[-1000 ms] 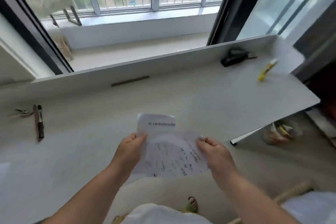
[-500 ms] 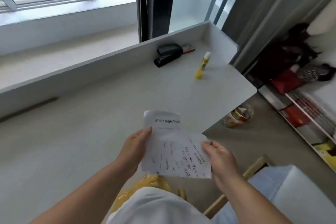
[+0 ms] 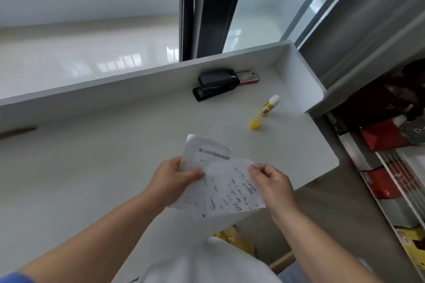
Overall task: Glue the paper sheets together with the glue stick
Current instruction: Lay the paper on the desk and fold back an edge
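Two overlapping paper sheets hang above the desk's front edge. The rear printed sheet [image 3: 207, 151] carries a dark heading, and my left hand [image 3: 172, 179] pinches its left side. In front lies a handwritten sheet [image 3: 230, 193], gripped at its upper right corner by my right hand [image 3: 273, 184]. Farther back right on the desk, a yellow glue stick [image 3: 269, 105] lies uncapped with its white tip pointing away. Its yellow cap [image 3: 254, 124] rests just in front of it. Neither hand touches the glue stick.
The white desk [image 3: 115, 156] has a raised back and right rim. A black stapler [image 3: 216, 84] and a small red box [image 3: 248, 77] sit near the back rim. A shelf with red items [image 3: 379, 138] stands to the right. A chair edge [image 3: 282, 262] shows below.
My view has swung right, bringing the glue stick and stapler nearer the centre. The handwritten sheet has tilted and shifted against the printed one while both hands keep their hold.
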